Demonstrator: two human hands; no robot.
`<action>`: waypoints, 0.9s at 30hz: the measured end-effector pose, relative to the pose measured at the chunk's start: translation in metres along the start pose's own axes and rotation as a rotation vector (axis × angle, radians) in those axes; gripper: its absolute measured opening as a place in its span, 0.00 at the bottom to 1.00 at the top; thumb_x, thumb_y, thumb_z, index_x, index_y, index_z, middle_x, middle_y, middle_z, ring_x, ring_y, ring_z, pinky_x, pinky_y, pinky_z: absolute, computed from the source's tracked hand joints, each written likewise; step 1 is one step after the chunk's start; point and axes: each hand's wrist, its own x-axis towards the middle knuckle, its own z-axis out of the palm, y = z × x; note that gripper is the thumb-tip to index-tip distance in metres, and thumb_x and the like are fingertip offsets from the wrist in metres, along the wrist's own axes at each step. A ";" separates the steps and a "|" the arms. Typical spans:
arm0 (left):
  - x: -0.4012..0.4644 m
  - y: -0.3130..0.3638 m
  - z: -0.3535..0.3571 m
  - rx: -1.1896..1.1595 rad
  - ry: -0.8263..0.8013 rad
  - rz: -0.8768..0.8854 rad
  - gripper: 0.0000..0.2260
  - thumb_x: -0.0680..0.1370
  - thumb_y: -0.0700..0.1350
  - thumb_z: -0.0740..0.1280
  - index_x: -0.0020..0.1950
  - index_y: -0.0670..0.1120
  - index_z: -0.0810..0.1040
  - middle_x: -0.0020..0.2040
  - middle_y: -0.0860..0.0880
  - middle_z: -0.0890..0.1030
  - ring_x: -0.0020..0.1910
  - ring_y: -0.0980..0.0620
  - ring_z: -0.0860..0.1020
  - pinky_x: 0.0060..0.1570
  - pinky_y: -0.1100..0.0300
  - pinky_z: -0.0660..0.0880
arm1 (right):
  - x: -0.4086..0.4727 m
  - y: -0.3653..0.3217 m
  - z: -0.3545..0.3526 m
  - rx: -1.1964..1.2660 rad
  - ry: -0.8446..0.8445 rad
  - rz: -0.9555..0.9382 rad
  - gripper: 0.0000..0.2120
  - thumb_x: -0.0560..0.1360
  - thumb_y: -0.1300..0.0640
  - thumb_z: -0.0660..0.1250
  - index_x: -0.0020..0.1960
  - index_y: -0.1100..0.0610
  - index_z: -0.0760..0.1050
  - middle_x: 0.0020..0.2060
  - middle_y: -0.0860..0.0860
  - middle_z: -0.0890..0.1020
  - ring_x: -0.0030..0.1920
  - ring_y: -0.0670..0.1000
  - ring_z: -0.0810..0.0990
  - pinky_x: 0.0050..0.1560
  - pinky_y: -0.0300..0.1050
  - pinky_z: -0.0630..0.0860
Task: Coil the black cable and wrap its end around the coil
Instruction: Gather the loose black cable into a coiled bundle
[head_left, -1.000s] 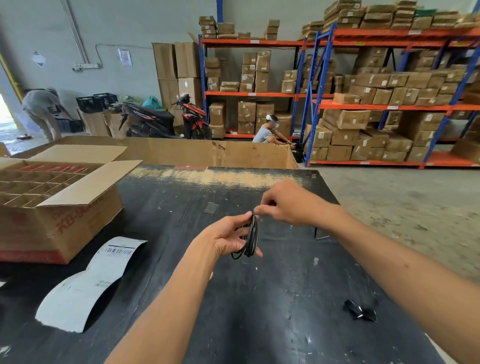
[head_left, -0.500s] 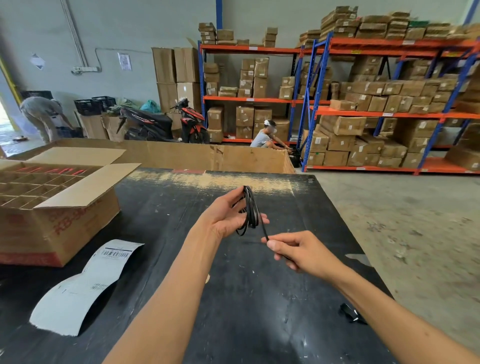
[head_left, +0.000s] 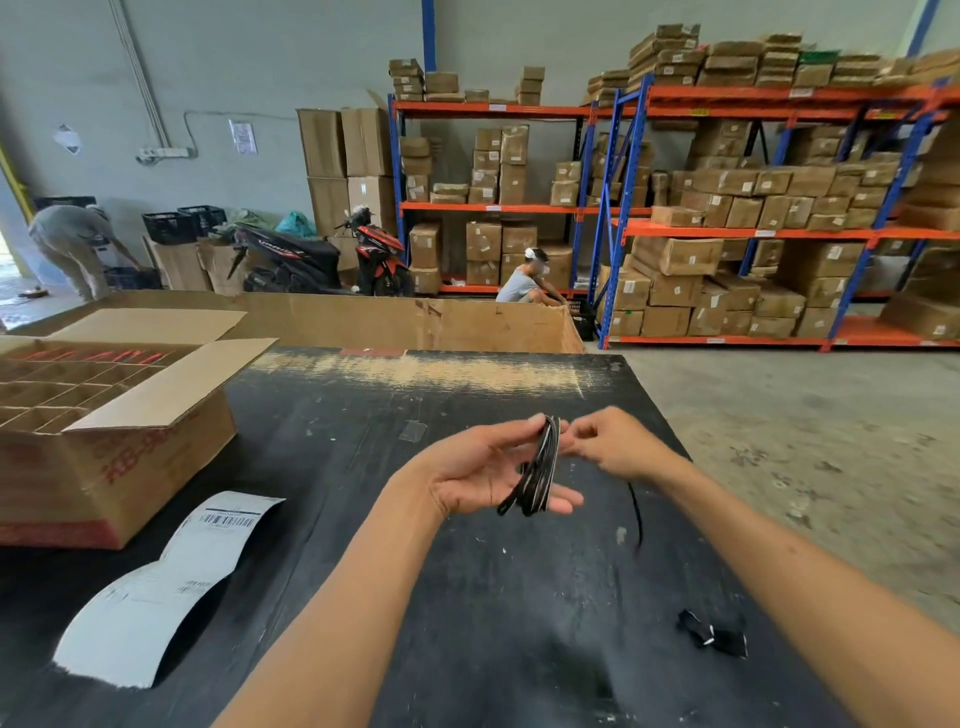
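The black cable coil (head_left: 540, 470) hangs as a flat bundle of several loops above the black table (head_left: 467, 649). My left hand (head_left: 483, 470) holds it, thumb at the coil's top and fingers stretched under its lower end. My right hand (head_left: 610, 441) pinches the cable right beside the coil's top. A loose black cable tail (head_left: 636, 514) hangs down below my right wrist, over the table's right side.
An open cardboard box (head_left: 119, 457) with dividers stands at the left. A curled white shipping label (head_left: 166, 587) lies in front of it. A small black crumpled piece (head_left: 714, 631) lies at the near right. The table's right edge drops to a concrete floor; shelves and people are far behind.
My right hand has swung from low and near, up and away to the coil's top, laying another turn of cable. The loose tail has become shorter. My left hand has kept its hold.
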 end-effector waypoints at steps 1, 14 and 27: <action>0.000 -0.002 0.000 -0.005 0.007 0.016 0.14 0.79 0.47 0.66 0.58 0.41 0.83 0.69 0.43 0.76 0.62 0.23 0.70 0.60 0.33 0.71 | 0.005 -0.007 -0.008 -0.040 -0.013 -0.024 0.09 0.75 0.46 0.76 0.37 0.47 0.86 0.24 0.43 0.81 0.25 0.38 0.71 0.29 0.36 0.67; 0.002 0.018 -0.002 -0.151 0.037 0.343 0.13 0.76 0.46 0.68 0.56 0.40 0.84 0.69 0.44 0.76 0.63 0.25 0.72 0.59 0.30 0.70 | -0.006 -0.030 0.042 -0.174 -0.892 0.068 0.20 0.65 0.30 0.76 0.44 0.45 0.88 0.29 0.43 0.75 0.27 0.44 0.67 0.27 0.35 0.65; 0.000 -0.004 -0.016 0.028 0.004 -0.004 0.17 0.78 0.48 0.68 0.63 0.41 0.79 0.72 0.46 0.73 0.64 0.25 0.70 0.60 0.34 0.72 | 0.022 -0.023 -0.010 -0.206 -0.037 0.013 0.10 0.70 0.43 0.78 0.33 0.44 0.83 0.23 0.35 0.80 0.35 0.46 0.78 0.31 0.35 0.70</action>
